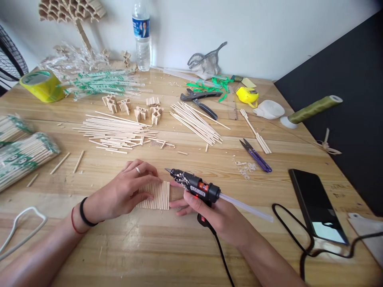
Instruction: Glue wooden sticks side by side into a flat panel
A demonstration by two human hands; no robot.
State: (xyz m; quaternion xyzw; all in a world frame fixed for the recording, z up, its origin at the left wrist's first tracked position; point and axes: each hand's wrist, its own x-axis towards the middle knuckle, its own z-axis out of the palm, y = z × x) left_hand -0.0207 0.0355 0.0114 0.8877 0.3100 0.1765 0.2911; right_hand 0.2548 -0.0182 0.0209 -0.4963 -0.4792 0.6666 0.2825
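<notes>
Tabletop (119,255): wooden.
Left hand (130,185): thumb on stick panel (162,196); clamped, we can't tell.
Right hand (220,215): clamped on glue gun (194,185), fingertips spread.
Nozzle (168,170): slipping could burn our left fingers (149,168).

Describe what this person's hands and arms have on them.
The left hand wears a silver-coloured ring, with a black band and a thin red cord at its wrist. The right hand shows no ring or wristband. No sleeves are visible on either forearm.
</notes>
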